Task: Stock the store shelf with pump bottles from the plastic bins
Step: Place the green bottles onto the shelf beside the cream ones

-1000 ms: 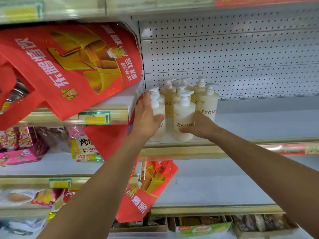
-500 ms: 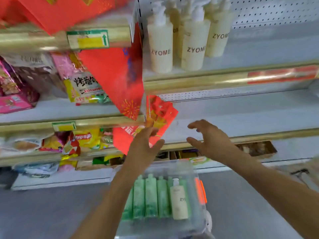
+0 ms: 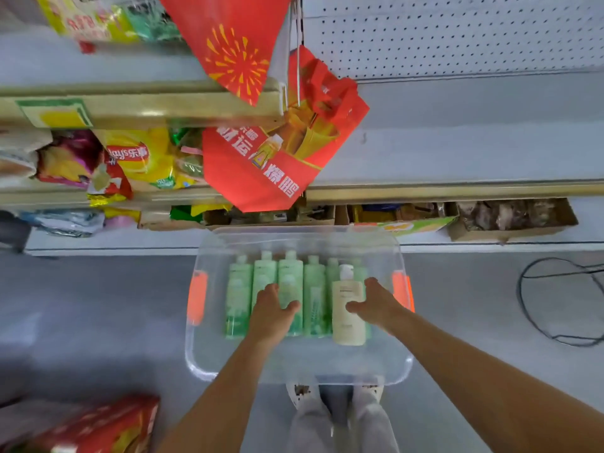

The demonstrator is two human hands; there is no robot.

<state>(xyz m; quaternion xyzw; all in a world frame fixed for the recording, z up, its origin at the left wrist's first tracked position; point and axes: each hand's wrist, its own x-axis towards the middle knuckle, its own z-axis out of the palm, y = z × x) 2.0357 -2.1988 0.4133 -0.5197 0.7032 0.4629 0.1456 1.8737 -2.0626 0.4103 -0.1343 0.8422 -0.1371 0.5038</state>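
A clear plastic bin with orange handles stands on the floor just in front of my feet. Several green bottles lie side by side in it, and one cream pump bottle lies on them at the right. My left hand is down in the bin over the green bottles, fingers spread, holding nothing. My right hand is at the cream bottle's right side with its thumb across the bottle's face; no closed grip shows. The white store shelf above the bin is bare here.
Red bags hang off the shelf edge above the bin. Snack bags fill the left shelves, and cardboard boxes sit on the bottom shelf. A black cable loops on the floor at right. A red package lies at bottom left.
My view has dropped from the stocked upper shelf to the bin on the floor. Both hands let go of the cream bottles on the shelf and came down into the bin.
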